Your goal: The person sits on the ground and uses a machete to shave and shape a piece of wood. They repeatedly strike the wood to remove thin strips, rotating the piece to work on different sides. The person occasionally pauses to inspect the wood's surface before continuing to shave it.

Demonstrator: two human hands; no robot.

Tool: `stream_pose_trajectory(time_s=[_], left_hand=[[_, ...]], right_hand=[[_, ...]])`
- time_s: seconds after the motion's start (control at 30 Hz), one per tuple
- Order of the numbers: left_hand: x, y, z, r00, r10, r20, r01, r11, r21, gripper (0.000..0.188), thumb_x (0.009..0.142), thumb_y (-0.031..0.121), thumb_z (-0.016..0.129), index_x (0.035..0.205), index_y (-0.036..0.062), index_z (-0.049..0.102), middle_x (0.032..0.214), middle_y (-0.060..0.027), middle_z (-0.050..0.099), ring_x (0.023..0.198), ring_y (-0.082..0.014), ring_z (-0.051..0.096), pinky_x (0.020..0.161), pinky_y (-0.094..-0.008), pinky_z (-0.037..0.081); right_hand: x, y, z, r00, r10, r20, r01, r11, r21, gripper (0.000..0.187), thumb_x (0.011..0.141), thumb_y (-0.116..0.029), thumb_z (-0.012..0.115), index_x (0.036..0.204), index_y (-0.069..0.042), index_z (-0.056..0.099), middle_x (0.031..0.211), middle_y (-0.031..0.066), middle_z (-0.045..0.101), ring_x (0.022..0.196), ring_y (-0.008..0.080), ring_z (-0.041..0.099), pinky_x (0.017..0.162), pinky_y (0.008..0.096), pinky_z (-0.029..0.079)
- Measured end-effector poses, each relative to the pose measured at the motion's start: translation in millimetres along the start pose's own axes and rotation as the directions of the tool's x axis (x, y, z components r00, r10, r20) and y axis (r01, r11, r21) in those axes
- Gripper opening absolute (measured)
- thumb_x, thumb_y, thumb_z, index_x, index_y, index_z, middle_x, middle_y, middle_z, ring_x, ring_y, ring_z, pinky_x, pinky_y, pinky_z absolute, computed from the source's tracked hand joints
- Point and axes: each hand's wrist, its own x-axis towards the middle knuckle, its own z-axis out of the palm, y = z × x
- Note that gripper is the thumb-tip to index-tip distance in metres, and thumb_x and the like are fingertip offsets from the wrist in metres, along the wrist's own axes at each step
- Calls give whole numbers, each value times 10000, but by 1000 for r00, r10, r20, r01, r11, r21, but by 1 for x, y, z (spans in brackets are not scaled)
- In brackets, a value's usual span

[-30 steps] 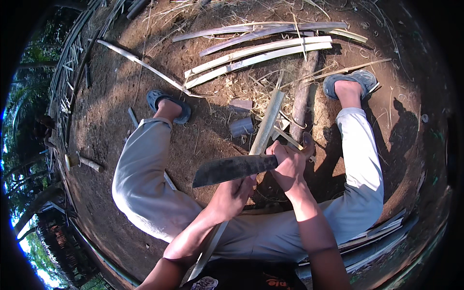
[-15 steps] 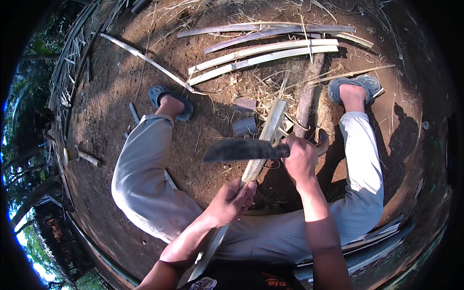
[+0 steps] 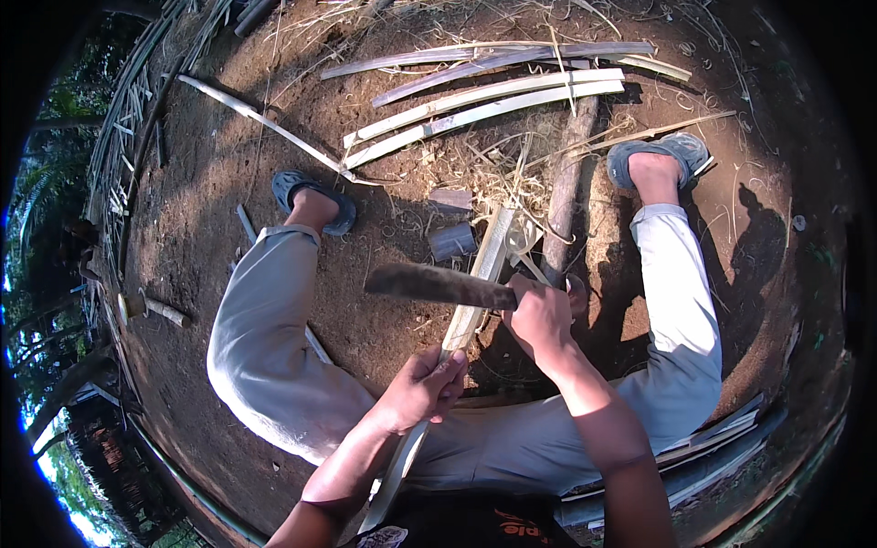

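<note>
Machete lies level across the middle of the frame, its handle closed inside your right hand and its dark, broad blade pointing to the frame's left. Your left hand, lower and left of it, is wrapped around a long strip with the thumb along the top. That strip runs slantwise from the centre of the frame down to the lower middle, beside your dark shirt; the blade crosses above your left hand's grip, and you cannot tell from this view whether its edge touches the surface. Your right hand is just to the right of the strip.

The strip looks pale, narrow and straight-sided, lighter and yellowish near your left fingers, greyer toward its upper end. That end reaches the curled shavings on the brown ground. Just left of it lies a short grey piece, while a log rests to its right. Longer pale strips lie side by side at the upper middle of the frame.
</note>
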Motion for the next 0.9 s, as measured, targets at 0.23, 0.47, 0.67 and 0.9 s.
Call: stream_pose_trajectory(time_s=[0.23,0.47,0.67,0.9], left_hand=[[-12,-15,-6,992,-119,47,123,987,-106,321,1027,372,482,858,101,451,625,48,373,482,-37,342,410,-218,311],[-39,-29,0,995,-101,-22,101,995,26,302,1013,361,515,866,100,475,613,48,372,470,-42,352,413,-215,298],[-21,-21,-12,993,-111,26,113,989,-91,336,1015,376,499,850,84,490,594,41,375,455,-47,343,395,-213,274],[-16,-14,-2,987,-147,59,152,983,-107,321,1006,398,522,918,91,496,631,40,391,476,-38,338,411,-198,277]], right_hand=[[12,32,5,994,107,-34,-109,992,-63,66,763,-94,693,749,-65,636,573,113,626,530,275,657,480,372,506],[33,55,-4,909,417,-16,-418,908,-22,219,867,-189,604,756,-13,671,606,189,636,592,334,676,526,409,530],[12,29,-10,911,411,-40,-363,844,395,236,839,-146,622,666,10,582,544,183,548,527,369,609,490,419,443],[14,-3,-42,919,356,169,-351,546,761,395,961,-301,607,703,-3,587,527,3,479,504,87,419,483,321,342]])
